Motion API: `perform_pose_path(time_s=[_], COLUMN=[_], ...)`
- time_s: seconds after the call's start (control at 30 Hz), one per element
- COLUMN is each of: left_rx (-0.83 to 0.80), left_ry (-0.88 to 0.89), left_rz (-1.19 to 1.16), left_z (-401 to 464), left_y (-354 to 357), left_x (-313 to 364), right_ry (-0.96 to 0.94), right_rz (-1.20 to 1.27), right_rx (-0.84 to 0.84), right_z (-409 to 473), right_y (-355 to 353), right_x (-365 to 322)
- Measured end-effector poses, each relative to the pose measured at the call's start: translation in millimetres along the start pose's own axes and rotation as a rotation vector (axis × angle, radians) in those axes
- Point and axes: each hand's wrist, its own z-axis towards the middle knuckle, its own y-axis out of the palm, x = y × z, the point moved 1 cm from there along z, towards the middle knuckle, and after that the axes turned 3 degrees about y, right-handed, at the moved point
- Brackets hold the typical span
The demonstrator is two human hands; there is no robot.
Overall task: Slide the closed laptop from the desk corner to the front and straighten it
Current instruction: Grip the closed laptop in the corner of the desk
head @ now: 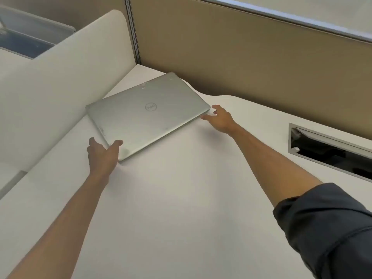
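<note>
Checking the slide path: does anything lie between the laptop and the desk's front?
Nothing visible: bare white desk lies between the laptop and the front; the cable slot sits off to the right.

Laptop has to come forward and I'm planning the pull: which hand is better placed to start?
Left, probably. The left hand grips the laptop at its near corner, thumb on the lid; the right hand is open beside the far corner.
</note>
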Motion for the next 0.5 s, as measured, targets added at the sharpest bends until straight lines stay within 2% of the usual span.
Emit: perform_pose_path(time_s=[0.13,0.23,0.43,0.5], left_rx=[-0.009,0.022,0.128,0.128], left_ry=[0.100,0.103,0.011,-0.024], left_rz=[0.081,0.135,0.125,0.139], left_z=[11.1,17.4,22.5,24.7], left_y=[11.5,19.9,36.5,38.2], left_x=[1.4,4.6,19.8,23.6], right_ry=[-0.001,-0.012,-0.048,-0.026], right_rz=[-0.042,-0.056,-0.234,-0.227], right_rx=[-0.012,-0.019,0.027,0.035], right_z=[17.4,33.7,61.8,69.7], right_y=[2.5,6.1,13.6,15.7], right_x=[-10.3,-18.1,-28.2,-29.8])
